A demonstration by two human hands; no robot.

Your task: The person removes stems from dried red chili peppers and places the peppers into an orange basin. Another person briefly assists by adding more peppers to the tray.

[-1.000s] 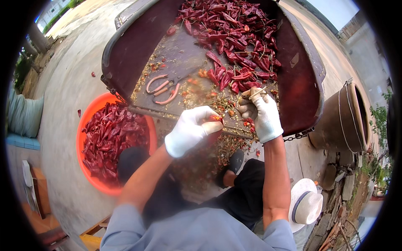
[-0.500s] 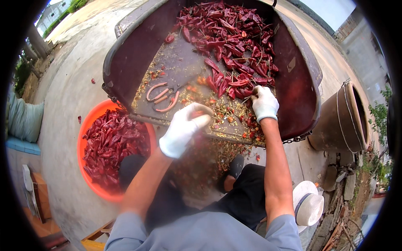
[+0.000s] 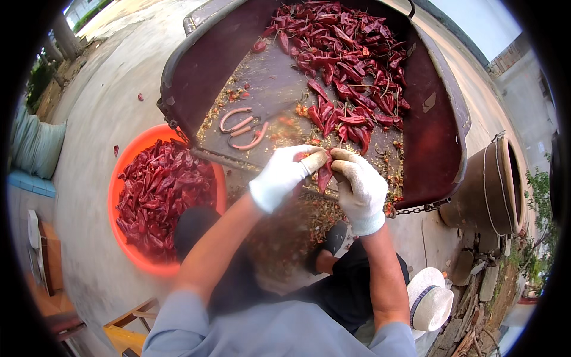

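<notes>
Just over the near edge of a dark maroon cart bed (image 3: 267, 77), both hands, in white knit gloves, meet at a dried red chili pepper (image 3: 325, 177). My left hand (image 3: 286, 174) pinches its upper end from the left, fingers and thumb closed. My right hand (image 3: 360, 189) grips the same end from the right; the pepper's pointed tip hangs down between them. A heap of dried red chilies (image 3: 351, 59) covers the bed's far and right part. Scissors (image 3: 253, 134) with pinkish looped handles lie on the bed, left of the heap.
An orange basin (image 3: 113, 205) full of chilies (image 3: 163, 196) stands on the ground at left. Seeds and stem bits litter the bed and the ground below. A brown barrel-like container (image 3: 482, 184), a chain (image 3: 416, 209) and a pale hat (image 3: 431, 306) are at right.
My right hand has come back from the heap toward me with a chili pepper. My left hand has moved right to meet it, and both now hold the pepper.
</notes>
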